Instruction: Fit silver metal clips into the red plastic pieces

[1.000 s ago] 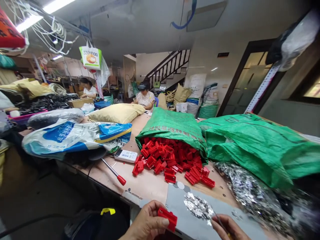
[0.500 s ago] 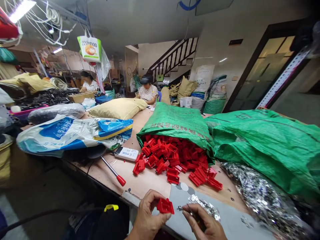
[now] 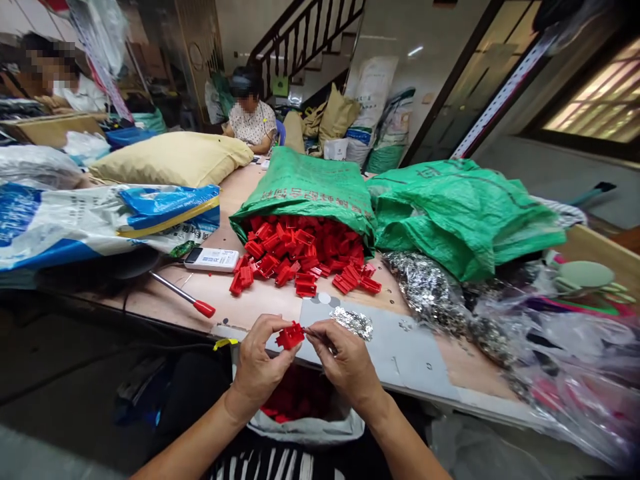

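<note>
Between thumb and fingers of my left hand is a small red plastic housing, held above the table's front edge. My right hand is closed in a pinch, its fingertips against the housing's right side. A small metal piece shows only in part at those fingertips. Something dark lies within the right palm, mostly hidden. Just beyond the right hand, a pile of flat silver metal pieces rests on a grey mat. Below both hands, an open white bag on my lap contains more red housings.
A green woven sack spills red housings onto the table. To its right are another green sack and a plastic bag of silver pieces. A red-tipped lever juts out at left, near a white device. Two people sit farther back.
My hands have come together, bringing the right fingertips and metal piece to the red housing. The head view has tilted down and turned right, showing the lap bag and both forearms.
</note>
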Demonstrator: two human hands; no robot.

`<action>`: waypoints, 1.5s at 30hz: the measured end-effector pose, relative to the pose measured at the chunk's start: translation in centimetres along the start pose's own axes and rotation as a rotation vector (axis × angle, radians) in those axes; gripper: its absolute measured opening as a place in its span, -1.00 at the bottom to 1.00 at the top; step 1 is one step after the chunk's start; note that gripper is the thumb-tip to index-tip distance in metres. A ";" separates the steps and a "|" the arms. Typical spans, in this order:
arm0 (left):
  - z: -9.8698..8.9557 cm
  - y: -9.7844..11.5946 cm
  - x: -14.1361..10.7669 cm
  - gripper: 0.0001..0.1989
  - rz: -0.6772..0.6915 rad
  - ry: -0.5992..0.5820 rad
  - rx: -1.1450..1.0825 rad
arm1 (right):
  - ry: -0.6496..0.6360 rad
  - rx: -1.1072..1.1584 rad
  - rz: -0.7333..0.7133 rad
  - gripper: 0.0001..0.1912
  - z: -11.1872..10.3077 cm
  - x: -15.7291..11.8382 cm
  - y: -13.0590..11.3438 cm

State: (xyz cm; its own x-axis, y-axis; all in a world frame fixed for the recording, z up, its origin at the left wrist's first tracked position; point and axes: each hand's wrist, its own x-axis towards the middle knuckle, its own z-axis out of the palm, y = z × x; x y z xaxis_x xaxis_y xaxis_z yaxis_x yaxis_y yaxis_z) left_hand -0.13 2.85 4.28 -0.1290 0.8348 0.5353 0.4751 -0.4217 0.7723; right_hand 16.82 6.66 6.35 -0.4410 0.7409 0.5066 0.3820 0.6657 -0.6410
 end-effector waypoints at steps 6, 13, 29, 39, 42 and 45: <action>-0.3 0.5 0.0 -0.75 0.060 0.007 0.032 | -0.064 -0.006 -0.016 -0.89 0.3 -0.3 -0.1; -0.3 0.7 -0.4 -0.72 0.109 -0.018 0.027 | -0.148 -0.002 -0.042 -0.84 -0.1 -0.5 0.1; -0.6 1.2 -0.8 -0.75 0.100 -0.026 -0.039 | -0.179 0.183 0.259 -0.87 -2.4 0.0 -0.6; -0.6 1.6 -0.9 -0.71 0.114 -0.110 -0.069 | -0.253 0.585 0.490 -0.67 -1.0 -0.2 0.1; -0.5 1.5 -1.3 -0.70 0.112 -0.146 -0.067 | -0.295 0.717 0.529 -0.60 -0.8 -0.3 0.2; 0.0 1.3 -1.7 -0.71 0.102 -0.150 -0.046 | -0.284 0.736 0.536 -0.58 -0.5 -0.6 0.5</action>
State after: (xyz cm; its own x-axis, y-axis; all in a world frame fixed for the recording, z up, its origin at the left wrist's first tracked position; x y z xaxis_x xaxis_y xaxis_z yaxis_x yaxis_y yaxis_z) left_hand 0.71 0.84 4.39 0.0503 0.8289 0.5572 0.4380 -0.5197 0.7336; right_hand 17.65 6.62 6.02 -0.5734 0.8173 -0.0565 0.0258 -0.0509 -0.9984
